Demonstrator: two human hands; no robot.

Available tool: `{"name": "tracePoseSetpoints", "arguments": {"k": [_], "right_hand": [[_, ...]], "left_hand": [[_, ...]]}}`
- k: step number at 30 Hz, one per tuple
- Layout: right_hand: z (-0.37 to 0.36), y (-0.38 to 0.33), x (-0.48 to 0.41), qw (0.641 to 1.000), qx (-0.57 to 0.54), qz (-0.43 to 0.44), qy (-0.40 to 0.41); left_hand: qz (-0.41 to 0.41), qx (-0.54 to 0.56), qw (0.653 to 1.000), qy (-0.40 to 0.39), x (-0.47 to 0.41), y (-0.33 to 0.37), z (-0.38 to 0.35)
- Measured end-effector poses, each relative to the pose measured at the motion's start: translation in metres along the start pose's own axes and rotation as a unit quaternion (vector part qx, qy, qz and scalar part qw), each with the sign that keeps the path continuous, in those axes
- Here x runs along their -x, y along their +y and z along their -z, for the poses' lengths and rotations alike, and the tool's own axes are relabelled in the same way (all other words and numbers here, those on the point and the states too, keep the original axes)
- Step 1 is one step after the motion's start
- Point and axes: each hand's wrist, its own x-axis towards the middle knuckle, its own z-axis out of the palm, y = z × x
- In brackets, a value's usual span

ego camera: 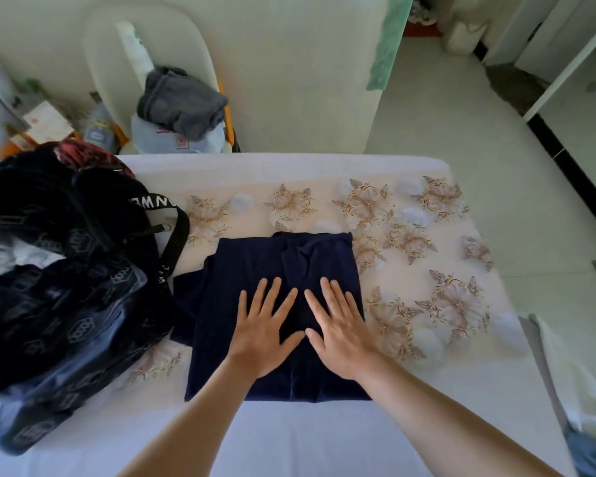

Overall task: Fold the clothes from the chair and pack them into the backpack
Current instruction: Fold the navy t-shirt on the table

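Both palms flat, fingers spread: left hand (264, 333) and right hand (339, 333) press the folded navy-blue cloth garment (276, 270) on the floral bedsheet (427, 270), beside the black patterned backpack (66, 287). Smooth outward, then fold evenly.

We see a flowered sheet (410, 235), beige and gold on pale ground, spread across the middle of the bed and running toward 3 o'clock. Nearer us, at 6 o'clock, lies a plain white sheet (307, 442). At 12 o'clock a cream partition wall (307, 80) stands just behind the bed, and a pale green cloth (389, 39) hangs at its edge toward 1 o'clock. Beyond it a light tiled floor (461, 125) stretches toward 2 o'clock, where a white bag (463, 37) stands. A black strip (578, 185) crosses the floor at 3 o'clock. At 10 o'clock we find a jumble of boxes and papers (49, 122). At 4 o'clock a white cloth (565, 373) lies beside the bed.
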Motion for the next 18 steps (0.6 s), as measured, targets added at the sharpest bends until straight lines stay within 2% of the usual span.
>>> {"name": "tracePoseSetpoints", "arguments": {"k": [5,11,13,15,18], "right_hand": [[0.002,0.024,0.029,0.999,0.028,-0.011,-0.036],[0.022,0.059,0.071,0.995,0.053,-0.039,-0.076],[0.028,0.058,0.073,0.994,0.072,-0.046,-0.064],[0.035,0.044,0.064,0.996,0.082,-0.04,-0.019],[0.044,0.007,0.04,0.997,0.057,0.022,0.049]], "left_hand": [[0.003,0.001,0.999,-0.054,0.014,0.035,0.002],[-0.035,0.046,0.996,-0.073,0.031,0.081,0.005],[-0.025,0.103,0.993,-0.044,0.035,0.077,0.01],[0.008,0.148,0.989,0.013,0.041,0.062,0.016],[0.101,0.175,0.973,0.109,0.055,0.029,0.022]]}}
